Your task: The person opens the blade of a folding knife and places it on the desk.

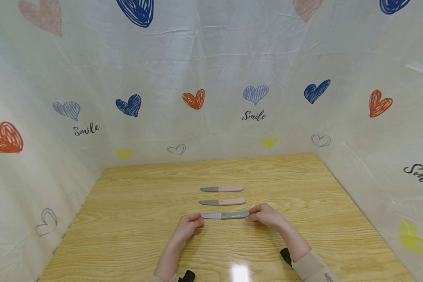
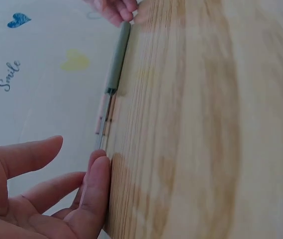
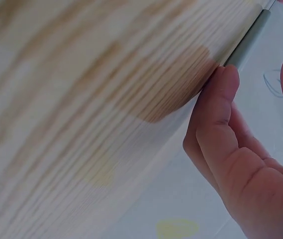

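Note:
A small knife with a grey-green handle lies crosswise nearest the person, blade pointing left. At its blade tip is my left hand, fingertips touching the point while the thumb stands apart in the left wrist view. My right hand has its fingertips at the handle's butt end, its thumb also held away in the right wrist view. Beyond it lie two knives with pink handles, a middle one and a far one, roughly parallel to the green one and pointing the same way.
All the knives are on a wood-grain table. A white curtain printed with hearts and "Smile" hangs along the back and both sides. Black wrist devices show near the sleeves, one of them a right wrist camera.

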Available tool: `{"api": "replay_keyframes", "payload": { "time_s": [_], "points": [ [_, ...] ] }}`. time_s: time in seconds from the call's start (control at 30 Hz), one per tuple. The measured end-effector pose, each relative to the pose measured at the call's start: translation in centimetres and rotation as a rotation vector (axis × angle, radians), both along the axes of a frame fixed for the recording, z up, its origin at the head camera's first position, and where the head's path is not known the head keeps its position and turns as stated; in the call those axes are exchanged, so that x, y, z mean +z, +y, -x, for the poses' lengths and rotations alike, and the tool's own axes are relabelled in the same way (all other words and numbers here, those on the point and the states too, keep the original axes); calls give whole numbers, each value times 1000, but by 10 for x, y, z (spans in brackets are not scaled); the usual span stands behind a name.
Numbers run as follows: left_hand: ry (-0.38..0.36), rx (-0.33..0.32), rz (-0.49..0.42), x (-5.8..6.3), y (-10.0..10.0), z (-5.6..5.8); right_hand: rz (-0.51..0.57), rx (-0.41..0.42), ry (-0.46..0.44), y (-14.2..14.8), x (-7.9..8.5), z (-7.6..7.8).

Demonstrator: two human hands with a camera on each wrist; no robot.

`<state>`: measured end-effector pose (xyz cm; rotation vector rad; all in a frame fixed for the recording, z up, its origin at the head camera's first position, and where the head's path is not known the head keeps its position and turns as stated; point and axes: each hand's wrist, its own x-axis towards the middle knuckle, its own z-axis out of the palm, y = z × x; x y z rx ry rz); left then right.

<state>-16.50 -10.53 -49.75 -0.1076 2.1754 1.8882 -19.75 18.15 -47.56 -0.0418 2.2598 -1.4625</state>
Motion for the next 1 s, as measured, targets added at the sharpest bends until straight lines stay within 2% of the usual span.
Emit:
{"api": "replay_keyframes", "payload": {
  "time_s": [0.2,0.57,0.73,0.87,1.0],
  "points": [
    [-12,-12,6,0,-3,-1,-14,-1,-6,0,-1,-1],
    [-18,10,-4,-2,-5,-1,7,46,5,1,-1,0],
    [-22,7,-3,-2,-5,0,-11,26,14,1,-1,0],
    [-24,5,-7,3,-6,0,-5,14,25,2,0,0],
    [-15,31,-2,10,-10,3,24,70,61,9,7,2]
  ]
}}
